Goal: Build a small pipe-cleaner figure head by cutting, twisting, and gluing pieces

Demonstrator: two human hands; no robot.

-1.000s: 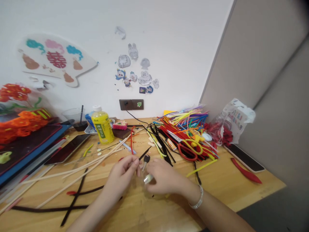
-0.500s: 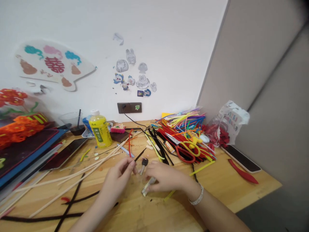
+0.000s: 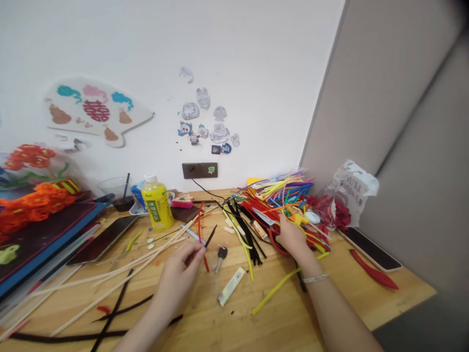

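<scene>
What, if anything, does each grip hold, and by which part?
Left grip: black strip, near its lower end. Right grip: at the scissors' handles; hold unclear.

From afar I see the lighter [image 3: 231,287] before the key [image 3: 222,253], the bottle [image 3: 157,204] behind them leftward, the pipe cleaners [image 3: 289,187] (scissors [image 3: 264,217] on top) behind them rightward

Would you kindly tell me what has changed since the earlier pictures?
The right hand has let go of the pale lighter, now lying on the table, and moved forward and right to the scissors; whether it grips them is unclear. The left hand still holds the black strip; the key stays put.
</scene>
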